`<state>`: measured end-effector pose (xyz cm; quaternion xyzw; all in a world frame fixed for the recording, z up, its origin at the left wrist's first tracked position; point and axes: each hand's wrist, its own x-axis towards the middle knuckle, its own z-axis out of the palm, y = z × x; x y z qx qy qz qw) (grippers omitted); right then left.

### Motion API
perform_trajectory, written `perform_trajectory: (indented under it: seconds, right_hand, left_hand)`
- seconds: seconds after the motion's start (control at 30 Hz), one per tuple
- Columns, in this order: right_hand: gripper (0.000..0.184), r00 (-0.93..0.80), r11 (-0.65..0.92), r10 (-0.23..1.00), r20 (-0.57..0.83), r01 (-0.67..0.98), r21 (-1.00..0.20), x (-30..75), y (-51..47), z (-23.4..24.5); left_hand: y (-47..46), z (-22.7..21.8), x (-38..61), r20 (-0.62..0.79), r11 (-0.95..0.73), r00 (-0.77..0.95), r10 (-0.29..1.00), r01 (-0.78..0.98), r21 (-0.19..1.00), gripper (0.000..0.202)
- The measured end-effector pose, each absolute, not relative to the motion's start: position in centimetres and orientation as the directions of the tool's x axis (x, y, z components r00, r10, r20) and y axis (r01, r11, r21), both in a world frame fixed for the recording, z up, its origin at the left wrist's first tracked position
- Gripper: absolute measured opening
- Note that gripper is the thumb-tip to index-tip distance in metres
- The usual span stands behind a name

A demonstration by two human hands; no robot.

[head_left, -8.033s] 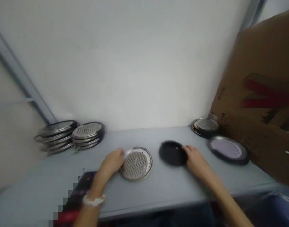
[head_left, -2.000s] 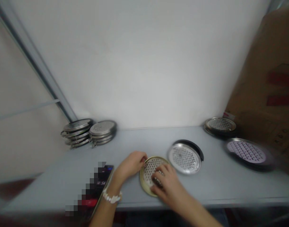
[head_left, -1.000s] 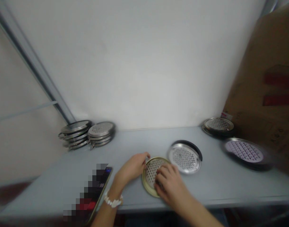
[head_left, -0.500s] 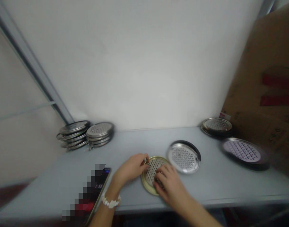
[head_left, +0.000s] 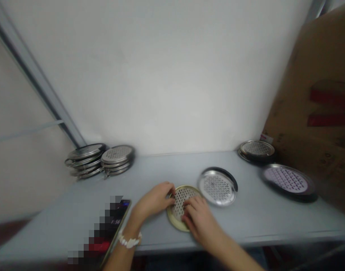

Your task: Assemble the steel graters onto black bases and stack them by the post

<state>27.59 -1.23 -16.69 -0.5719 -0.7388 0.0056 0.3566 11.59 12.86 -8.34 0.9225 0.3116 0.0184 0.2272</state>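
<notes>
A perforated metal disc with a gold rim (head_left: pixel 181 201) lies flat on the table in front of me. My left hand (head_left: pixel 153 201) grips its left rim with the fingertips. My right hand (head_left: pixel 197 214) rests curled over its right half and hides part of the holes. Just to the right, a perforated steel disc (head_left: pixel 217 187) sits on a black round pan, whose dark edge shows at the back. A white beaded bracelet (head_left: pixel 129 242) circles my left wrist.
Two stacks of perforated discs (head_left: pixel 85 158) (head_left: pixel 117 155) stand at the far left of the grey table (head_left: pixel 245 222). Two more discs (head_left: pixel 257 148) (head_left: pixel 288 180) lie at the right, against a cardboard box (head_left: pixel 310 113). A phone (head_left: pixel 116 226) lies near my left wrist.
Eight seconds ago my hands were apart, and the steel disc was not on the black pan. Over the last second both hands stay on the gold-rimmed disc, with small finger shifts.
</notes>
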Motion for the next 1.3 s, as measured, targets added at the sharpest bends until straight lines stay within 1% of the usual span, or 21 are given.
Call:
perform_trajectory:
  seconds: [0.1,0.23,0.43,0.53,0.7,0.87,1.03,1.3]
  right_hand:
    - [0.015,-0.089,0.338,0.853,0.514,0.845,-0.415,27.5,-1.1,-16.9]
    - [0.015,-0.069,0.307,0.854,0.516,0.867,-0.393,27.4,-1.0,-17.1]
    - [0.016,-0.06,0.265,0.836,0.546,0.915,-0.305,27.5,-1.0,-17.3]
    - [0.016,-0.062,0.266,0.831,0.553,0.917,-0.297,27.5,-1.0,-17.5]
    - [0.015,-0.061,0.292,0.831,0.553,0.894,-0.339,27.7,-1.0,-17.5]
    - [0.013,-0.069,0.277,0.839,0.54,0.908,-0.314,27.7,-1.1,-17.4]
    - [0.013,-0.075,0.289,0.833,0.548,0.903,-0.317,27.9,-1.1,-17.7]
    - [0.013,-0.046,0.286,0.802,0.595,0.905,-0.316,27.8,-1.1,-18.1]
  left_hand:
    - [12.8,-8.0,11.4,-0.125,-0.702,0.812,0.57,0.561,0.438,0.023]
    - [12.9,-8.0,11.4,-0.116,-0.705,0.841,0.528,0.511,0.493,0.035]
    - [13.4,-8.3,11.6,-0.107,-0.7,0.878,0.467,0.44,0.562,0.039]
    - [13.6,-8.4,11.7,-0.102,-0.7,0.89,0.445,0.417,0.58,0.037]
    - [13.5,-8.7,11.8,-0.09,-0.712,0.88,0.467,0.434,0.552,0.041]
    - [13.4,-9.1,12.0,-0.084,-0.724,0.867,0.491,0.46,0.515,0.043]
    - [13.3,-9.2,12.1,-0.074,-0.737,0.862,0.501,0.47,0.485,0.038]
    - [13.4,-9.2,12.4,-0.095,-0.739,0.867,0.49,0.47,0.483,0.03]
